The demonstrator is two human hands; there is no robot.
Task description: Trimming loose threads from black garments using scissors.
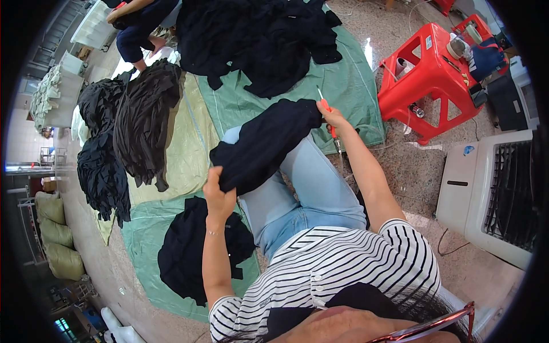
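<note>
1. Holding the dark garment (266, 143) stretched across my lap over my jeans (309, 194), I have my left hand (219, 191) closed on its near end and my right hand (331, 117) closed on its far end.
2. My right hand also grips small snips with an orange handle (323, 103), the thin blade pointing up and away from me. The blade sits right at the cloth edge, so I judge a careless nip could cut the fabric itself instead of a loose thread.
3. Dark cloth hides dark threads. I could easily miss one, or catch a fold I cannot see underneath.
4. If my left grip slackens, the piece would sag off my knee toward the dark garment (197, 251) lying on the green sheet (143, 251) beside me, and the two could get mixed up.
5. The point is close to my own fingers on that end; a slip could prick me.
6. The red plastic stool (432, 74) stands near my right elbow with small things on top; a wide swing of that arm might knock them off.
</note>
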